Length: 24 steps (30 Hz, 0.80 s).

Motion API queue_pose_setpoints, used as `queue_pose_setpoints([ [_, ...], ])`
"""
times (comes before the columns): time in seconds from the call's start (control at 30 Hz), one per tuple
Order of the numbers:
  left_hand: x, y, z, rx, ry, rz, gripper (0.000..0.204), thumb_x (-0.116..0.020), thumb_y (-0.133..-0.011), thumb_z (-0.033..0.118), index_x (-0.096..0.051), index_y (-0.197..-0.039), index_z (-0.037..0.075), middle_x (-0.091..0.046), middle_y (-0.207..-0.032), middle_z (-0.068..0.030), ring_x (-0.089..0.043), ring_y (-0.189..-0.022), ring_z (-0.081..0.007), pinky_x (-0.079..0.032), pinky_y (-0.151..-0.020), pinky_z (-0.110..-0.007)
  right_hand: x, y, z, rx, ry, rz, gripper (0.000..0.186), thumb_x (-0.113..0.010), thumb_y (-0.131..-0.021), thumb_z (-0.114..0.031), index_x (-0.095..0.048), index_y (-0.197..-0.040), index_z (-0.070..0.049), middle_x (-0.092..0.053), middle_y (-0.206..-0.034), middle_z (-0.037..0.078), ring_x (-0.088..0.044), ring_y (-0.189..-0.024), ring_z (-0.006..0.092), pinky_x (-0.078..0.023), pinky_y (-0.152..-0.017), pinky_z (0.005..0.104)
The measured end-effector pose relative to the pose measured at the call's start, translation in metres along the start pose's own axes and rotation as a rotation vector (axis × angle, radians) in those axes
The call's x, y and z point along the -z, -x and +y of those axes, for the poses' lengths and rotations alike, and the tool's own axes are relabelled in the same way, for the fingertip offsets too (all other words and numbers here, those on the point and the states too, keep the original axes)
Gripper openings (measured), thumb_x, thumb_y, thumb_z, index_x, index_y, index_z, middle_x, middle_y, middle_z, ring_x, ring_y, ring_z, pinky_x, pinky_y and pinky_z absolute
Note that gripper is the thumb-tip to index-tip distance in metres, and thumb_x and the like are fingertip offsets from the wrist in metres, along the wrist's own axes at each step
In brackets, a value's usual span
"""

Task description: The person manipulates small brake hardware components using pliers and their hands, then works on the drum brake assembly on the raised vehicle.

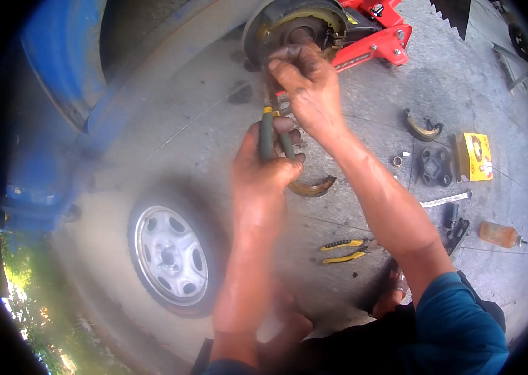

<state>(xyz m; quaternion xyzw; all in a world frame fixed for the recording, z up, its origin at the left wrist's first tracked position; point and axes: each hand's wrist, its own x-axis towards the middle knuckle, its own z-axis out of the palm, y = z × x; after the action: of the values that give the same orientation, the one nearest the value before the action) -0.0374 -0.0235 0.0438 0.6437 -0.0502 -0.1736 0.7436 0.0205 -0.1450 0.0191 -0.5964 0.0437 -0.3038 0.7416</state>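
Observation:
My left hand (256, 164) is closed around a pair of pliers with dark green handles (267, 136), their jaws pointing up toward my right hand. Fingers bent in a pinch, my right hand (315, 94) is at the lower front of a drum brake assembly (336, 25). Whatever sits between those fingertips is too small and hidden to name. A spring and the hub's central shaft show above the hand. Under my wrists, on the floor, lies a curved brake shoe (315, 188), partly covered by my left hand.
A red floor jack (379, 40) stands beyond the brake. At left are a wheel (173, 253) and blue bodywork (67, 56). Yellow-handled pliers (345, 251), another brake shoe (425, 129), a brake drum or hub piece (436, 167), a yellow box (477, 156) and an orange bottle (498, 234) lie rightward.

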Motion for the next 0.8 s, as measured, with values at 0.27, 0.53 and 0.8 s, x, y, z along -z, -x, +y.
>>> queue_pose_setpoints([
  [0.27, -0.004, 0.007, -0.003, 0.021, 0.003, -0.023, 0.058, -0.050, -0.063, -0.006, -0.049, -0.120, -0.003, -0.052, -0.116, -0.0111, -0.052, -0.109, -0.0263, -0.049, -0.080, -0.038, 0.005, 0.006, 0.004, -0.041, -0.080, -0.024, 0.013, -0.054, -0.086, -0.006, -0.056, -0.095, 0.003, -0.058, -0.075, 0.005, -0.055, -0.071, 0.0127, -0.047, -0.065, 0.0273],
  [0.53, -0.001, 0.009, -0.010, 0.017, -0.080, -0.015, 0.055, -0.051, -0.064, -0.007, -0.050, -0.119, -0.002, -0.053, -0.115, -0.0110, -0.053, -0.107, -0.0249, -0.050, -0.079, -0.037, 0.015, 0.007, 0.012, 0.008, -0.064, -0.074, 0.009, -0.056, -0.086, -0.007, -0.058, -0.092, -0.001, -0.057, -0.077, 0.003, -0.052, -0.071, 0.0099, -0.045, -0.066, 0.0254],
  [0.8, -0.003, 0.015, -0.018, -0.124, -0.487, 0.048, 0.049, -0.056, -0.069, -0.003, -0.054, -0.117, 0.005, -0.057, -0.103, -0.0075, -0.056, -0.095, -0.0151, -0.047, -0.077, -0.028, 0.015, 0.013, 0.012, 0.015, -0.006, -0.027, 0.012, -0.059, -0.082, -0.008, -0.060, -0.091, 0.000, -0.059, -0.079, 0.001, -0.053, -0.074, 0.0086, -0.045, -0.069, 0.0239],
])
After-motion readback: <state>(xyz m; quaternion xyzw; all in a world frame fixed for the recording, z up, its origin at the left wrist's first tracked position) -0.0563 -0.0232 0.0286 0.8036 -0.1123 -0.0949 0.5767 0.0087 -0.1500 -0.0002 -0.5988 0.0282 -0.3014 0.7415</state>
